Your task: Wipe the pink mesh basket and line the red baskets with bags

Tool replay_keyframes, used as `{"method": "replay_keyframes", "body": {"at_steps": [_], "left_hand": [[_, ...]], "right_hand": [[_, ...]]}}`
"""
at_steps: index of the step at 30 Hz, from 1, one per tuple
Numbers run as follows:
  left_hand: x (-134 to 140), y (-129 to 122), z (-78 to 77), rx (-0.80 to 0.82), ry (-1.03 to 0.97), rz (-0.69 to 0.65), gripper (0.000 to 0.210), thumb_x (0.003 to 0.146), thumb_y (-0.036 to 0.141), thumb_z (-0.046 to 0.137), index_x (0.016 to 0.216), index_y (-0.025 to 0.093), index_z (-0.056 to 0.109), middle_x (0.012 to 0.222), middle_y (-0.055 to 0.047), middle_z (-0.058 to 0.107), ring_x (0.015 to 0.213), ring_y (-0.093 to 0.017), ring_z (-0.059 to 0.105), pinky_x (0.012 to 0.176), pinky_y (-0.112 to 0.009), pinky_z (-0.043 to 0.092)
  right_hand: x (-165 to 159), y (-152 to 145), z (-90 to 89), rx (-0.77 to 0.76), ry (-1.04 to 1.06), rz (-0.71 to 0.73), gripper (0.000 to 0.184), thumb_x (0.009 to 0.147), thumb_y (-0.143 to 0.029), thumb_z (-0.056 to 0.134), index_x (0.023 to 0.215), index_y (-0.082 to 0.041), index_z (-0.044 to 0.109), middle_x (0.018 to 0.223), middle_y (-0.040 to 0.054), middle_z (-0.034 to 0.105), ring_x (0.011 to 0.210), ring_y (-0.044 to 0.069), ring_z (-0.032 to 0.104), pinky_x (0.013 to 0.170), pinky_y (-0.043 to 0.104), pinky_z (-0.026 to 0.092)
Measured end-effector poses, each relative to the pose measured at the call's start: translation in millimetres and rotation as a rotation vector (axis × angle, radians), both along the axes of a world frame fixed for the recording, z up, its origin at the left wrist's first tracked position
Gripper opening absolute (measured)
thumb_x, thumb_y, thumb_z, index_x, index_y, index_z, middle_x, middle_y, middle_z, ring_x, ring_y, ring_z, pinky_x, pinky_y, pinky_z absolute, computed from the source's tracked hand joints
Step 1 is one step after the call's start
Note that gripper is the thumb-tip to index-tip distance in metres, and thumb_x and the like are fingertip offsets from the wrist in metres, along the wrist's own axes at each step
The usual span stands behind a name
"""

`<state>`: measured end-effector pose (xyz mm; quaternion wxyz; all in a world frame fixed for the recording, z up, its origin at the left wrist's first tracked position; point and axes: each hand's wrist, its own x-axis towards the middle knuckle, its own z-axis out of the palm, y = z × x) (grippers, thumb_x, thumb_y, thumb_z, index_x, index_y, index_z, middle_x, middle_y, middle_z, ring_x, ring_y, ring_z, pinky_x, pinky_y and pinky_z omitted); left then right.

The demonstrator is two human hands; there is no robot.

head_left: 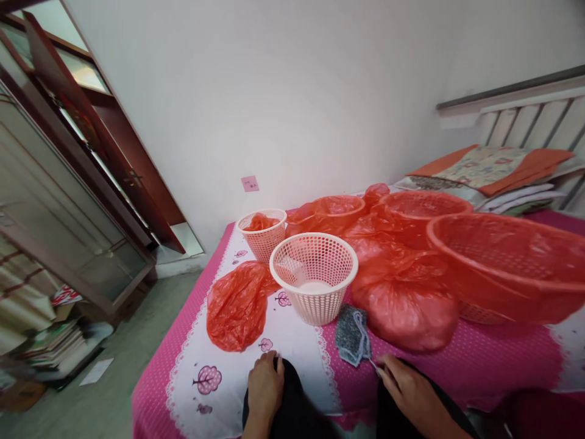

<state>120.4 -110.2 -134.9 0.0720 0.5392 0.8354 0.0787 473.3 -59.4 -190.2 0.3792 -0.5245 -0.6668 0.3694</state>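
My left hand [265, 385] lies on my black-clad knee with nothing in it, fingers lying loosely over the cloth. My right hand [406, 385] rests on the other knee, and its fingertips pinch the end of a thin pale cord [373, 364]. That cord runs to a small grey knitted piece [343, 334] with a light edging, flat on the bedspread. Just behind the knitted piece stands a white perforated plastic basket [315, 311]. Left of the basket lies a crumpled red plastic bag [237, 308]; to its right sits a full, bulging red bag [411, 311].
A second white basket [264, 241] with red plastic in it stands near the wall. Large baskets covered in red plastic [512, 280] fill the right side. The pink-and-white bedspread [183, 360] ends at the left. Folded bedding [493, 167] is piled by the headboard.
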Motion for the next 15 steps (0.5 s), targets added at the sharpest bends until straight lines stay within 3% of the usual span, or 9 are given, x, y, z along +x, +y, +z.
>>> {"method": "replay_keyframes", "body": {"at_steps": [1,5,10,13,15], "left_hand": [[-1,-2,-2.8,0.017,-0.011,0.002,0.043,0.105,0.033,0.042,0.133,0.017,0.070,0.134,-0.014,0.074,0.123,-0.027,0.071,0.103,-0.035,0.051],[-13,-6,-17.5,0.251,-0.116,-0.022,0.045,0.103,0.026,0.037,0.135,0.017,0.068,0.141,-0.013,0.070,0.133,-0.023,0.065,0.116,-0.033,0.046],[-49,13,-26.8,0.516,-0.091,0.101,0.048,0.100,0.028,0.042,0.143,0.017,0.060,0.156,-0.018,0.056,0.150,-0.030,0.047,0.125,-0.047,0.038],[-78,31,-26.2,0.418,-0.055,0.230,0.056,0.097,0.033,0.052,0.151,0.015,0.051,0.168,-0.025,0.034,0.157,-0.043,0.031,0.115,-0.062,0.043],[-96,38,-25.8,0.341,-0.062,0.245,0.050,0.093,0.028,0.055,0.140,0.013,0.058,0.162,-0.028,0.041,0.153,-0.046,0.038,0.107,-0.061,0.048]], "right_hand": [[2,-10,-6.7,-0.014,-0.026,0.022,0.019,0.083,-0.047,0.067,0.083,-0.030,0.076,0.086,0.0096,0.079,0.083,0.035,0.074,0.085,0.045,0.054],[0,-31,-26.2,0.042,-0.236,0.120,0.023,0.091,-0.041,0.057,0.086,-0.030,0.077,0.095,0.0088,0.079,0.093,0.034,0.074,0.090,0.045,0.050],[-6,-20,-24.0,0.115,-0.351,0.165,0.030,0.102,-0.036,0.045,0.088,-0.026,0.070,0.090,0.0055,0.076,0.084,0.026,0.072,0.083,0.038,0.047],[-5,-14,-26.1,0.148,-0.347,0.150,0.028,0.103,-0.034,0.043,0.087,-0.025,0.065,0.086,0.0037,0.073,0.081,0.023,0.071,0.078,0.035,0.045],[-4,-12,-29.8,0.155,-0.352,0.148,0.027,0.103,-0.032,0.042,0.087,-0.025,0.063,0.085,0.0033,0.072,0.080,0.022,0.070,0.076,0.034,0.045]]}}
